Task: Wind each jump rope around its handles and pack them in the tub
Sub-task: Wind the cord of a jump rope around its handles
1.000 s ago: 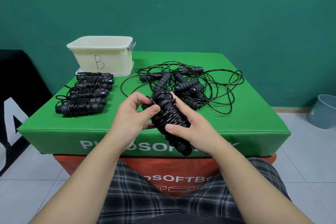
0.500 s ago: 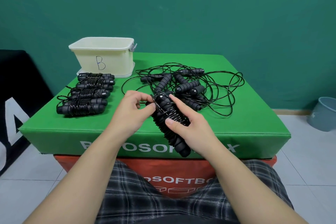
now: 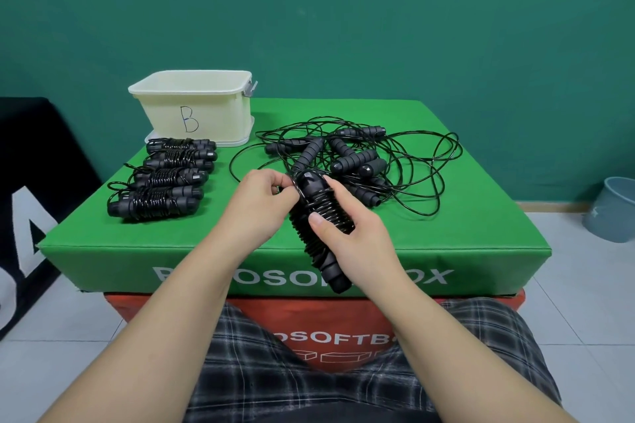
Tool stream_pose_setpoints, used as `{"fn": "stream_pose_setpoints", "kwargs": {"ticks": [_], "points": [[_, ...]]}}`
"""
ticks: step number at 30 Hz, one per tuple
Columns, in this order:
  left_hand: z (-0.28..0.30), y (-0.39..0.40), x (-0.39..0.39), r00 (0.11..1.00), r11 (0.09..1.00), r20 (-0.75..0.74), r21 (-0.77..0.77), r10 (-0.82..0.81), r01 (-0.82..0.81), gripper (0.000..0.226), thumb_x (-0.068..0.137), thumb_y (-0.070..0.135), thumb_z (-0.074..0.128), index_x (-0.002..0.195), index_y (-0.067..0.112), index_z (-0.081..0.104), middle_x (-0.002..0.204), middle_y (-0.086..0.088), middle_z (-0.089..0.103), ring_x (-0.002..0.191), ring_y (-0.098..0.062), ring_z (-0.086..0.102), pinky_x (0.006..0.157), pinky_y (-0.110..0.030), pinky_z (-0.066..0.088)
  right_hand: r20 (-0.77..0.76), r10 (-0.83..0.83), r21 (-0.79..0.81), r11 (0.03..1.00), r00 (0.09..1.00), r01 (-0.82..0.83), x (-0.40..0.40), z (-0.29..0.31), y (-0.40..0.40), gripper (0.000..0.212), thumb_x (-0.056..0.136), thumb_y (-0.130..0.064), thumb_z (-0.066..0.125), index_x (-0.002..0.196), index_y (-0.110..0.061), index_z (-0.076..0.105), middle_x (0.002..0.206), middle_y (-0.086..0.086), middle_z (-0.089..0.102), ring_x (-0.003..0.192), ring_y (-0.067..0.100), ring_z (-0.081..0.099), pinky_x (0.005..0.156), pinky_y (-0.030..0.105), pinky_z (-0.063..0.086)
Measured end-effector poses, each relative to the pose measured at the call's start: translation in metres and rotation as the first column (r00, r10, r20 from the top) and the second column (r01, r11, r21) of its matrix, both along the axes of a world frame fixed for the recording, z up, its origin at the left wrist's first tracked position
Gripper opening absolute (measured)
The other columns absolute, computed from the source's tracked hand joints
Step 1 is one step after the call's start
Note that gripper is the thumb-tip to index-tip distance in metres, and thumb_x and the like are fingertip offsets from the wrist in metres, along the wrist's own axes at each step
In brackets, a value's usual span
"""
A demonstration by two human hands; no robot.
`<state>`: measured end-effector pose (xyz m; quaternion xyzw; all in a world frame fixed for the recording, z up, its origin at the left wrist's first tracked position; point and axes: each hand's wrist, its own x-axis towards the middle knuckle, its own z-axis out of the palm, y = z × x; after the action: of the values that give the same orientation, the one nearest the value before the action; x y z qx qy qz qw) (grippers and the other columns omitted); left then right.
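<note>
Head view looks down on a green padded surface [image 3: 446, 230] stacked on an orange block [image 3: 343, 323], with a person sitting close against its near edge, checked shorts [image 3: 275, 371] showing below. The right hand [image 3: 357, 247] grips a wound jump rope [image 3: 321, 233] tilted over the near edge of the surface, its fingers [image 3: 318, 220] curled round the coiled handles, thumb pressed on the windings. The left hand [image 3: 257, 203] is at the bundle's upper end, fingers pinching the cord there. The cream tub [image 3: 196, 110], marked with a letter B, stands at the far left of the surface on a flat lid or tray. Just in front of the tub lie four wound ropes [image 3: 161, 182] in a row, one behind another, running toward the near edge. To the right of the tub, beyond the hands, sits a tangle of loose ropes [image 3: 360, 161], black foam handles mixed with loops of thin cord spreading toward the right side. Well right of the tub, off the surface, a grey-blue bucket [image 3: 615, 209] stands on the tiled floor [image 3: 584, 319] against the teal wall [image 3: 343, 10].
</note>
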<state>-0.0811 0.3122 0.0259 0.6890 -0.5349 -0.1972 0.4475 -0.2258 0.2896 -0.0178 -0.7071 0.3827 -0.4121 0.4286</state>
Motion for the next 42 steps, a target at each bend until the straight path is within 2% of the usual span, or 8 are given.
{"fn": "stream_pose_setpoints", "kwargs": {"ticks": [6,11,18,25,29,34,39,42], "points": [[0.0,-0.003,-0.009,0.996,0.995,0.009,0.047,0.089,-0.089,0.024,0.087,0.01,0.05,0.063,0.009,0.055,0.051,0.0,0.034,0.045,-0.015,0.024,0.035,-0.019,0.018,0.003,-0.015,0.01,1.0,1.0,0.014,0.004,-0.004,-0.003,0.055,0.09,-0.026,0.063,0.137,-0.045,0.043,0.115,-0.023,0.062,0.1,-0.007,0.058,0.082,0.007,0.041],[-0.008,-0.003,-0.012,0.995,0.987,-0.02,0.132,0.098,-0.095,0.017,0.088,0.014,0.05,0.071,0.013,0.049,0.047,0.004,0.028,0.044,-0.015,0.019,0.04,-0.025,0.015,0.043,-0.04,0.045,0.998,0.998,0.038,0.003,-0.007,-0.004,0.053,0.09,-0.022,0.063,0.136,-0.042,0.046,0.104,-0.031,0.06,0.089,-0.018,0.056,0.074,0.001,0.039],[-0.002,-0.01,-0.005,0.998,0.988,-0.042,0.143,-0.049,0.054,0.016,0.092,0.027,0.046,0.083,0.014,0.044,0.068,-0.001,0.042,0.058,-0.017,0.034,0.056,-0.031,0.029,0.057,-0.05,0.001,0.999,0.997,0.05,-0.005,0.006,-0.014,0.05,0.091,-0.02,0.063,0.135,-0.039,0.048,0.102,-0.033,0.06,0.09,-0.02,0.055,0.077,-0.001,0.038],[-0.005,-0.007,0.005,0.944,0.975,0.268,0.163,-0.193,0.153,0.031,0.098,0.031,0.043,0.083,0.005,0.049,0.066,-0.001,0.043,0.057,-0.015,0.036,0.055,-0.03,0.029,0.033,-0.031,0.0,1.0,0.999,0.031,-0.011,0.0,-0.01,0.051,0.091,-0.017,0.063,0.134,-0.038,0.049,0.099,-0.034,0.059,0.086,-0.021,0.056,0.074,0.0,0.038],[-0.003,-0.006,0.001,0.956,0.968,0.193,0.163,-0.22,0.19,0.031,0.094,0.023,0.046,0.065,0.011,0.041,0.056,0.0,0.034,0.047,-0.013,0.027,0.047,-0.026,0.022,-0.137,-0.101,-0.114,0.99,0.985,0.085,-0.007,-0.002,-0.009,0.054,0.091,-0.034,0.06,0.136,-0.052,0.039,0.12,-0.022,0.06,0.103,0.003,0.058,0.087,0.027,0.048],[-0.007,-0.003,-0.009,0.961,0.966,0.109,0.089,-0.253,0.244,0.032,0.093,0.016,0.045,0.062,0.014,0.035,0.051,0.003,0.028,0.039,-0.007,0.021,0.04,-0.023,0.02,-0.387,-0.203,-0.238,0.964,0.9,0.115,-0.011,0.004,-0.021,0.064,0.092,-0.047,0.055,0.144,-0.056,0.018,0.14,-0.017,0.045,0.117,0.018,0.052,0.086,0.034,0.044],[-0.025,-0.009,-0.009,0.945,0.957,-0.156,-0.056,-0.289,0.284,0.026,0.085,0.028,0.048,0.065,0.014,0.038,0.05,0.007,0.032,0.043,-0.008,0.025,0.043,-0.022,0.02,-0.327,-0.208,-0.253,0.959,0.922,0.127,-0.013,-0.002,-0.027,0.065,0.09,-0.044,0.059,0.144,-0.053,0.023,0.139,-0.015,0.048,0.117,0.015,0.052,0.089,0.032,0.045],[-0.035,-0.011,-0.004,0.952,0.962,-0.141,-0.07,-0.271,0.263,0.028,0.088,0.032,0.049,0.065,0.016,0.043,0.055,0.004,0.042,0.045,-0.005,0.032,0.045,-0.021,0.027,-0.252,-0.157,-0.19,0.976,0.955,0.111,-0.016,-0.005,-0.027,0.065,0.088,-0.04,0.064,0.142,-0.052,0.03,0.13,-0.01,0.058,0.11,0.013,0.056,0.09,0.029,0.045]]}}
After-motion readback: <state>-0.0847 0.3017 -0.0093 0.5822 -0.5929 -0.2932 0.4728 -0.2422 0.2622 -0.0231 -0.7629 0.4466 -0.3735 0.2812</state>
